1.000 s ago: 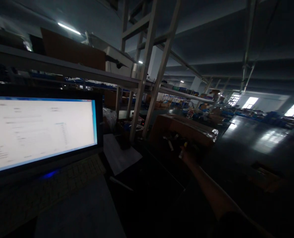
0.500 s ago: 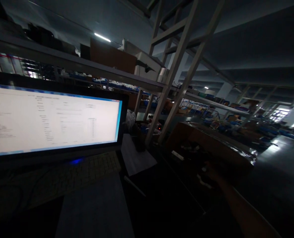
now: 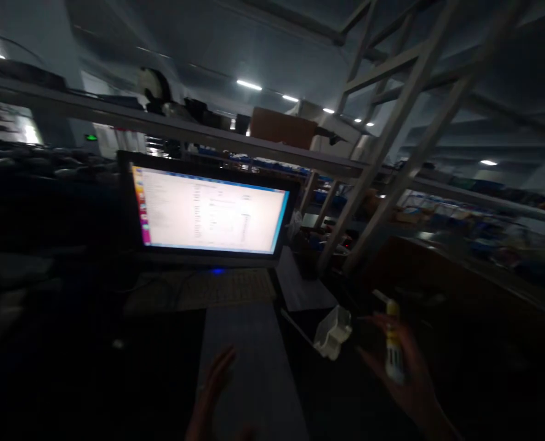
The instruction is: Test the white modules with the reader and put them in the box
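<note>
My right hand point(image 3: 412, 367) is raised at the right, its fingers curled around a small yellow-and-white tube point(image 3: 394, 346) standing roughly upright. Left of its fingertips is a translucent whitish plastic piece point(image 3: 333, 332) with a moulded, hollow shape; the dim light hides whether it touches the desk. My left hand point(image 3: 214, 380) hovers low over a sheet of paper point(image 3: 249, 343), fingers stretched and apart from the thumb, holding nothing. A thin pale stick, perhaps a pen point(image 3: 300, 327), lies between the paper and the plastic piece.
A lit monitor point(image 3: 212, 211) stands behind a keyboard point(image 3: 226, 288). Another paper point(image 3: 302, 285) lies right of it. A shelf point(image 3: 198, 131) with boxes crosses above, joined to slanting metal posts point(image 3: 392, 135). A brown carton point(image 3: 405, 263) stands at the right.
The view has swung left. My right hand has come from the dark box area toward the desk, now with the tube. My left hand and the plastic piece have come into view.
</note>
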A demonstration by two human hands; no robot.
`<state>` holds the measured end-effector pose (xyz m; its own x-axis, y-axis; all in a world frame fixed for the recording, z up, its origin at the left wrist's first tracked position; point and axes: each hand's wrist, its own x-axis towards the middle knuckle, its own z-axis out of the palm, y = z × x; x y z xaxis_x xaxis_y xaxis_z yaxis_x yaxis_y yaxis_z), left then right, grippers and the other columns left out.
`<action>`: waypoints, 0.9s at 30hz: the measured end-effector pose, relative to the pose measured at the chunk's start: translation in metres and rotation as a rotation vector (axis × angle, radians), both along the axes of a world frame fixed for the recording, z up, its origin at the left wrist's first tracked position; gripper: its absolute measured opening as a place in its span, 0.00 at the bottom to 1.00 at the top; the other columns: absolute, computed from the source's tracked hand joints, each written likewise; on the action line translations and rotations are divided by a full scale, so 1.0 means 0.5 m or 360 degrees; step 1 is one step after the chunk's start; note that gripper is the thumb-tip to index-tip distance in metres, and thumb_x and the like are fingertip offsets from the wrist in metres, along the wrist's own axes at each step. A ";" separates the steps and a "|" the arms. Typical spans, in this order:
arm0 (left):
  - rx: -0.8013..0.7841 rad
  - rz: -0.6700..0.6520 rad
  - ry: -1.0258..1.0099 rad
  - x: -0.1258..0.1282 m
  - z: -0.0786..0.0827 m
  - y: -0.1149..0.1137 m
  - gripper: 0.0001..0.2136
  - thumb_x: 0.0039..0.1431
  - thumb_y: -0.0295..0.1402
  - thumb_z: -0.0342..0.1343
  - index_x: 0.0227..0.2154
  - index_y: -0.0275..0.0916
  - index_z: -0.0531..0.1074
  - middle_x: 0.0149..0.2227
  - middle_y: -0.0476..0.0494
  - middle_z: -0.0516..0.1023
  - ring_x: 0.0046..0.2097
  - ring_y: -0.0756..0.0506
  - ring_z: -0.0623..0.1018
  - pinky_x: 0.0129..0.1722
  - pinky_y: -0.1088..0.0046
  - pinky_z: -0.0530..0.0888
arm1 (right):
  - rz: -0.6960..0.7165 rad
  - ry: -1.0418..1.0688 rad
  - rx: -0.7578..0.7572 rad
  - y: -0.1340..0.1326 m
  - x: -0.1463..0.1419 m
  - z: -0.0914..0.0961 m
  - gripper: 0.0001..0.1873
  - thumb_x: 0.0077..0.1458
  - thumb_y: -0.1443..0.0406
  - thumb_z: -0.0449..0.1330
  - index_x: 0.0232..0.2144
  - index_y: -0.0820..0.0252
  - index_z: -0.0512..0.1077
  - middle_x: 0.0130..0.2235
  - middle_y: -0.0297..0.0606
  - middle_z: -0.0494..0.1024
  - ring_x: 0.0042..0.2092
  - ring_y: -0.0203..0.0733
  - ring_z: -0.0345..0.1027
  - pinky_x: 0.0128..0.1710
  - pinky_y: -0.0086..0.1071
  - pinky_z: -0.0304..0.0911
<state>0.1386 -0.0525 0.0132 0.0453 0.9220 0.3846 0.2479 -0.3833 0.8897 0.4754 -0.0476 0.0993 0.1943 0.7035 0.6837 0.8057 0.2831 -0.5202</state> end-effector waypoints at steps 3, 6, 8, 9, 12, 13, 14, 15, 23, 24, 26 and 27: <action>-0.0393 -0.0509 -0.0618 0.023 0.014 0.006 0.47 0.38 0.59 0.63 0.62 0.50 0.54 0.64 0.35 0.58 0.62 0.32 0.62 0.52 0.55 0.72 | 0.0497 0.0194 -0.0091 -0.004 -0.149 -0.061 0.25 0.49 0.57 0.63 0.50 0.51 0.64 0.44 0.41 0.77 0.43 0.49 0.74 0.39 0.39 0.72; -0.0593 -0.0772 -0.0911 -0.005 0.035 -0.004 0.46 0.35 0.54 0.68 0.59 0.42 0.59 0.58 0.30 0.66 0.59 0.31 0.66 0.56 0.53 0.67 | 0.0841 0.0347 -0.0226 0.003 -0.256 -0.128 0.25 0.50 0.59 0.63 0.50 0.51 0.65 0.46 0.42 0.77 0.45 0.50 0.74 0.41 0.39 0.73; -0.0508 -0.0621 -0.0826 -0.043 0.041 -0.013 0.40 0.37 0.49 0.69 0.55 0.39 0.64 0.52 0.31 0.71 0.54 0.33 0.71 0.54 0.54 0.69 | 0.0993 0.0376 -0.0328 0.014 -0.303 -0.158 0.25 0.50 0.61 0.63 0.51 0.52 0.66 0.49 0.44 0.75 0.49 0.50 0.71 0.46 0.41 0.71; -0.0431 -0.0467 -0.0708 -0.066 0.041 -0.015 0.37 0.39 0.46 0.68 0.53 0.39 0.65 0.51 0.32 0.72 0.52 0.34 0.73 0.52 0.55 0.70 | 0.1048 0.0376 -0.0378 0.021 -0.319 -0.167 0.24 0.50 0.62 0.63 0.51 0.52 0.67 0.51 0.44 0.74 0.52 0.50 0.70 0.49 0.42 0.69; -0.0196 0.0090 -0.0069 -0.140 0.029 0.005 0.31 0.42 0.35 0.65 0.52 0.40 0.66 0.51 0.36 0.72 0.51 0.37 0.74 0.51 0.57 0.72 | 0.1112 0.0469 -0.0469 0.035 -0.345 -0.176 0.24 0.49 0.64 0.64 0.50 0.50 0.69 0.57 0.43 0.70 0.57 0.51 0.64 0.54 0.47 0.65; -0.0132 0.0241 0.0197 -0.163 0.023 0.020 0.31 0.41 0.32 0.64 0.52 0.40 0.66 0.52 0.36 0.71 0.52 0.37 0.73 0.52 0.56 0.72 | 0.1105 0.0554 -0.0492 0.037 -0.347 -0.175 0.24 0.48 0.64 0.65 0.50 0.49 0.70 0.57 0.42 0.69 0.57 0.52 0.65 0.53 0.49 0.65; -0.0075 0.0334 0.0436 -0.185 0.017 0.038 0.31 0.40 0.29 0.63 0.52 0.40 0.66 0.52 0.36 0.71 0.53 0.37 0.73 0.52 0.56 0.72 | 0.1091 0.0654 -0.0510 0.037 -0.347 -0.175 0.25 0.46 0.63 0.66 0.49 0.48 0.71 0.57 0.42 0.70 0.55 0.52 0.66 0.51 0.49 0.67; -0.0016 0.0373 0.0641 -0.203 0.010 0.059 0.31 0.39 0.27 0.62 0.52 0.40 0.67 0.52 0.37 0.71 0.53 0.36 0.72 0.52 0.56 0.72 | 0.1065 0.0752 -0.0525 0.037 -0.346 -0.175 0.25 0.44 0.63 0.68 0.48 0.47 0.72 0.55 0.41 0.71 0.53 0.52 0.69 0.49 0.48 0.69; 0.0308 0.0431 0.1270 -0.238 -0.043 0.142 0.35 0.43 0.29 0.62 0.57 0.36 0.60 0.56 0.33 0.69 0.58 0.34 0.68 0.54 0.55 0.71 | 0.0694 0.1098 -0.0538 0.041 -0.315 -0.191 0.27 0.35 0.64 0.72 0.42 0.47 0.74 0.49 0.38 0.76 0.46 0.48 0.73 0.42 0.41 0.73; 0.0345 0.0474 0.1273 -0.238 -0.048 0.135 0.36 0.44 0.29 0.62 0.59 0.38 0.58 0.58 0.33 0.66 0.60 0.34 0.66 0.55 0.54 0.70 | 0.0661 0.1182 -0.0532 0.047 -0.305 -0.191 0.27 0.34 0.64 0.73 0.41 0.48 0.74 0.48 0.39 0.77 0.44 0.48 0.74 0.40 0.41 0.73; 0.0411 0.0551 0.1274 -0.242 -0.055 0.118 0.37 0.48 0.31 0.62 0.61 0.41 0.54 0.61 0.34 0.61 0.63 0.33 0.61 0.56 0.51 0.69 | 0.0587 0.1396 -0.0534 0.065 -0.277 -0.190 0.26 0.34 0.61 0.73 0.40 0.50 0.73 0.44 0.40 0.79 0.40 0.48 0.75 0.36 0.40 0.74; 0.0455 0.0565 0.1279 -0.245 -0.058 0.109 0.35 0.49 0.32 0.62 0.60 0.42 0.55 0.62 0.35 0.60 0.63 0.33 0.60 0.56 0.51 0.69 | 0.0543 0.1517 -0.0531 0.075 -0.260 -0.192 0.26 0.36 0.60 0.72 0.41 0.50 0.72 0.42 0.40 0.80 0.38 0.47 0.75 0.34 0.40 0.74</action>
<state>0.0159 0.0021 -0.0160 0.1301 0.8077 0.5751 0.8949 -0.3454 0.2827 0.3453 -0.0099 0.0034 0.3049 0.9453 0.1162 -0.0698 0.1438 -0.9871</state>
